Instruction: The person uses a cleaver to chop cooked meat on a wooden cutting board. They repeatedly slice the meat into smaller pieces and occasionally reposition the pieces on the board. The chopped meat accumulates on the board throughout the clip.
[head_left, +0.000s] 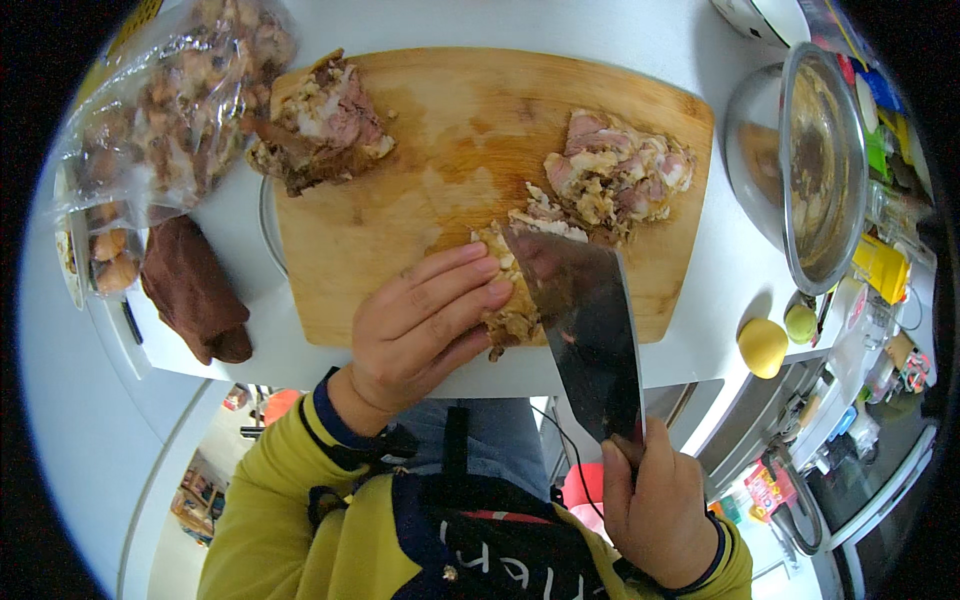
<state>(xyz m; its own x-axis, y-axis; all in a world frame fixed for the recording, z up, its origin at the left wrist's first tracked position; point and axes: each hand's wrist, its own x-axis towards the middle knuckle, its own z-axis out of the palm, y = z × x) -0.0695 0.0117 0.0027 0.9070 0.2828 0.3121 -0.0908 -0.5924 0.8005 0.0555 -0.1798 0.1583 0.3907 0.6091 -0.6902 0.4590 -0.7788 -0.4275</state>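
Note:
My right hand (660, 502) grips the handle of a broad cleaver (577, 315), whose blade slants up and left over the front of a wooden cutting board (442, 97). Under the fingers of my left hand (427, 322), a piece of cooked meat (514, 311) is pressed against the board, just left of the blade. Beyond the blade tip lie pale slices (544, 214), beside a heap of cut meat (615, 169) at the board's right. A larger chunk of meat (330, 124) rests on the board's far left corner. The blade hides part of the board.
A clear plastic bag of brown food pieces (187, 97) and a folded brown cloth (195, 292) lie at left. To the right stands a metal bowl (821, 165), tilted in view. A yellow round object (762, 347) sits near the white counter's (375, 375) front edge.

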